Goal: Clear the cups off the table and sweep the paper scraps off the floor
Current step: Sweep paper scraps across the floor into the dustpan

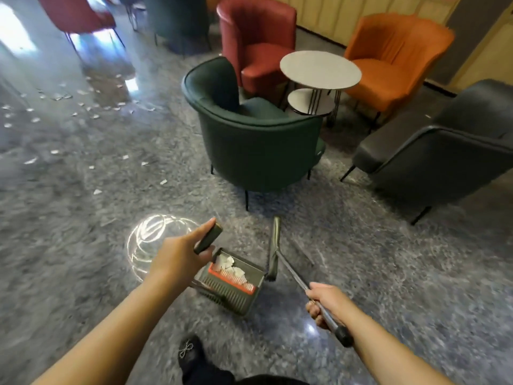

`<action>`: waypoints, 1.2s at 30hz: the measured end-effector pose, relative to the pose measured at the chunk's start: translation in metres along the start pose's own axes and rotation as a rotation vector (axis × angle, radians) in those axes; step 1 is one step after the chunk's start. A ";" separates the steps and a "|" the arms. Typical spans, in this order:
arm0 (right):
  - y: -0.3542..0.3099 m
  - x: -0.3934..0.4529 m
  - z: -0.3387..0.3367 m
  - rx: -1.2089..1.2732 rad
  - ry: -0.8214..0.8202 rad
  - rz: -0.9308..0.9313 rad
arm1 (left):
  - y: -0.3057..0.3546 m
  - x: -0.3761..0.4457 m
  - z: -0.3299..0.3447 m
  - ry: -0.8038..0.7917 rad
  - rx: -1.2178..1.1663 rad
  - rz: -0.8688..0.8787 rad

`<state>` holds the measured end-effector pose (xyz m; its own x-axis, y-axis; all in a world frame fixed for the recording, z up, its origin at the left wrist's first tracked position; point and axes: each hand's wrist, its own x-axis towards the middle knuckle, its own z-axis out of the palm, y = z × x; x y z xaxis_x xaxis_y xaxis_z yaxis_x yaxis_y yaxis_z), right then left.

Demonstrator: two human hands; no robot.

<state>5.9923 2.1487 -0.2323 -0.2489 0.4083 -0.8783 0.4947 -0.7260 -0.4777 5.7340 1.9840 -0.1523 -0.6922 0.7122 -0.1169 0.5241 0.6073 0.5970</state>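
My left hand (180, 255) grips the dark handle (208, 238) of the dustpan (231, 284), which hangs low over the grey floor (83, 245) with white paper scraps (230, 266) lying inside it. My right hand (327, 305) is wrapped around the metal pole of the broom (273, 250), whose narrow head stands on edge just right of the dustpan. More scattered paper scraps (69, 107) lie on the floor far to the left. The round table (320, 69) sits among a green chair (255, 140), a red chair (256, 43) and an orange chair (394, 56), its top bare
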 end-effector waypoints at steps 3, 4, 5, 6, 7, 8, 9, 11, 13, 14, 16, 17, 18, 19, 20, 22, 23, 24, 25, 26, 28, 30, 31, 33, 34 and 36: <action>-0.022 0.014 0.045 -0.072 -0.049 0.006 | -0.032 0.008 -0.030 0.019 -0.023 -0.100; -0.029 0.017 0.059 -0.087 -0.064 0.013 | -0.041 0.012 -0.039 0.030 -0.032 -0.121; -0.035 0.021 0.072 -0.101 -0.082 0.018 | -0.050 0.015 -0.046 0.046 -0.049 -0.134; -0.043 0.027 0.091 -0.114 -0.096 0.025 | -0.062 0.021 -0.058 0.066 -0.064 -0.153; -0.048 0.032 0.104 -0.127 -0.107 0.027 | -0.072 0.026 -0.066 0.080 -0.075 -0.168; -0.056 0.039 0.124 -0.137 -0.120 0.034 | -0.086 0.033 -0.077 0.099 -0.081 -0.181; -0.063 0.042 0.140 -0.145 -0.128 0.035 | -0.097 0.039 -0.085 0.108 -0.081 -0.189; -0.079 0.049 0.175 -0.171 -0.133 0.032 | -0.123 0.054 -0.104 0.118 -0.074 -0.201; -0.096 0.053 0.210 -0.187 -0.135 0.017 | -0.147 0.068 -0.122 0.128 -0.069 -0.219; -0.103 0.055 0.225 -0.186 -0.140 0.015 | -0.158 0.074 -0.130 0.137 -0.067 -0.228; -0.119 0.061 0.254 -0.176 -0.144 0.018 | -0.178 0.086 -0.146 0.163 -0.074 -0.250; -0.127 0.065 0.266 -0.174 -0.140 0.018 | -0.186 0.091 -0.152 0.178 -0.078 -0.258; -0.136 0.070 0.280 -0.171 -0.141 0.019 | -0.195 0.098 -0.159 0.195 -0.084 -0.262; -0.144 0.074 0.290 -0.169 -0.139 0.013 | -0.202 0.104 -0.164 0.210 -0.087 -0.264; -0.152 0.076 0.299 -0.169 -0.139 0.006 | -0.208 0.109 -0.168 0.225 -0.093 -0.266; -0.174 0.088 0.319 -0.177 -0.154 0.000 | -0.221 0.125 -0.176 0.255 -0.097 -0.288; -0.188 0.098 0.329 -0.190 -0.165 0.004 | -0.227 0.137 -0.181 0.277 -0.098 -0.301; -0.201 0.106 0.337 -0.202 -0.168 0.009 | -0.232 0.146 -0.185 0.296 -0.097 -0.307; -0.213 0.115 0.344 -0.223 -0.171 0.013 | -0.236 0.156 -0.188 0.315 -0.095 -0.310; -0.229 0.127 0.353 -0.244 -0.180 0.018 | -0.243 0.170 -0.193 0.336 -0.092 -0.325; -0.261 0.151 0.370 -0.295 -0.186 0.031 | -0.252 0.198 -0.201 0.362 -0.099 -0.373; -0.292 0.169 0.386 -0.335 -0.205 0.043 | -0.257 0.223 -0.208 0.393 -0.100 -0.396; -0.312 0.182 0.396 -0.362 -0.226 0.055 | -0.260 0.240 -0.213 0.417 -0.099 -0.406; -0.344 0.202 0.414 -0.394 -0.228 0.085 | -0.263 0.268 -0.222 0.448 -0.083 -0.421; -0.357 0.210 0.422 -0.403 -0.229 0.099 | -0.264 0.278 -0.226 0.456 -0.077 -0.431; -0.382 0.227 0.441 -0.437 -0.255 0.112 | -0.269 0.298 -0.237 0.490 -0.061 -0.445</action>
<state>5.3794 2.2748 -0.2579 -0.3422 0.1541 -0.9269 0.8182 -0.4361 -0.3746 5.2692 1.9496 -0.1591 -0.9892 0.1464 0.0033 0.1168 0.7756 0.6204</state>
